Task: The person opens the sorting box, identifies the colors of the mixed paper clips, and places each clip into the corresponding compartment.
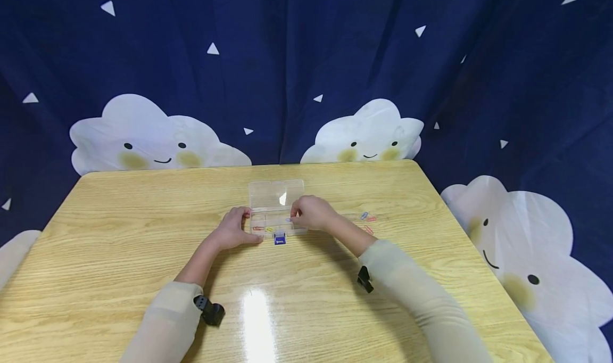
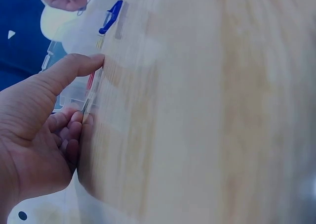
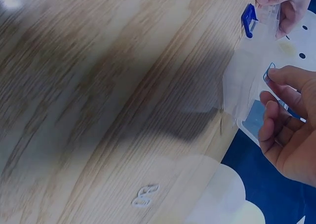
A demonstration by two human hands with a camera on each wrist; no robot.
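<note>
A clear plastic compartment box (image 1: 258, 219) lies on the table with its lid (image 1: 268, 194) tipped back and a blue latch (image 1: 280, 239) at the front. My left hand (image 1: 232, 230) holds the box's left end, thumb at the front edge and fingers at the side. Over the right-hand compartments, my right hand (image 1: 314, 213) pinches a blue paper clip (image 3: 266, 77) between thumb and forefinger. Inside the box, a red paper clip (image 1: 258, 229) lies in the left front compartment, with a yellow paper clip (image 1: 270, 229) to its right.
To the right of the box, a blue paper clip (image 1: 364, 215) and two red ones, including a nearer red paper clip (image 1: 369, 229), lie on the wooden table (image 1: 143, 235). A dark blue curtain (image 1: 287, 59) with clouds hangs behind the table's far edge.
</note>
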